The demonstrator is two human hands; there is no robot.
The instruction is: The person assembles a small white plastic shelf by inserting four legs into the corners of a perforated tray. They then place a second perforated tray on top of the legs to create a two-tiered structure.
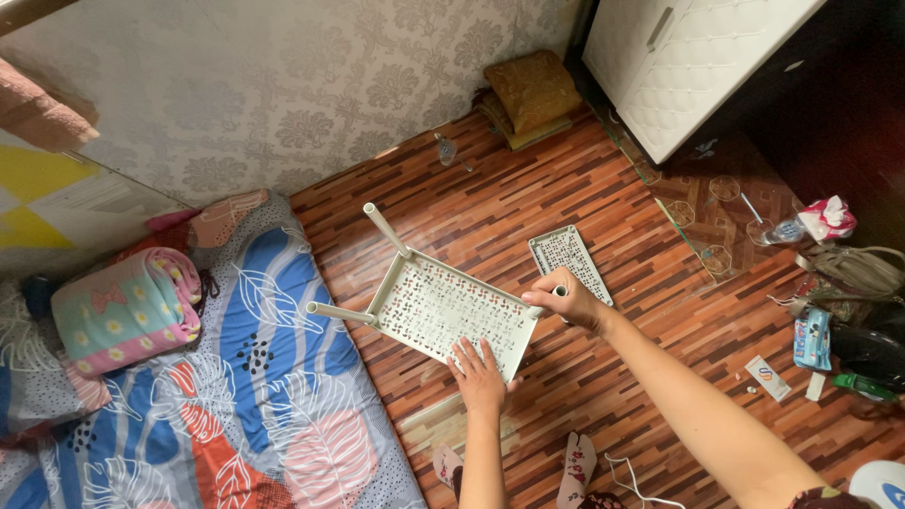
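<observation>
From the head camera, looking straight down: a pale plastic shelf panel (448,306) with a patterned, perforated top sits on the wood-pattern floor (603,377), tilted up off it. Two tube legs (386,228) poke out of its far corners, one pointing up toward the wall, the other toward the mattress.

The left hand (479,372) lies flat on the panel's near edge, fingers together and stretched out, palm pressing down, nothing gripped. The right hand (566,300) is at the panel's right corner, fingers curled tight around a short tube (560,291) standing at that corner; only the tube's round open end shows above the fist.

Just beyond the panel's right corner, a second, smaller perforated panel (568,259) lies flat on the floor, partly hidden by the right hand.

To the left of the panel, a mattress (255,396) with a blue, red and white leaf print touches its left side, and a rolled pastel blanket (127,311) rests on the mattress farther left. Beyond the panel, against the patterned wall, sit a small glass (446,149) and a stack of brownish cushions (530,94). Well to the right of the panel stands a white cabinet (688,57), with a clutter of bags and small packets (839,311) on the floor below it. Near the bottom edge, below the panel, the person's feet (577,467) show.
</observation>
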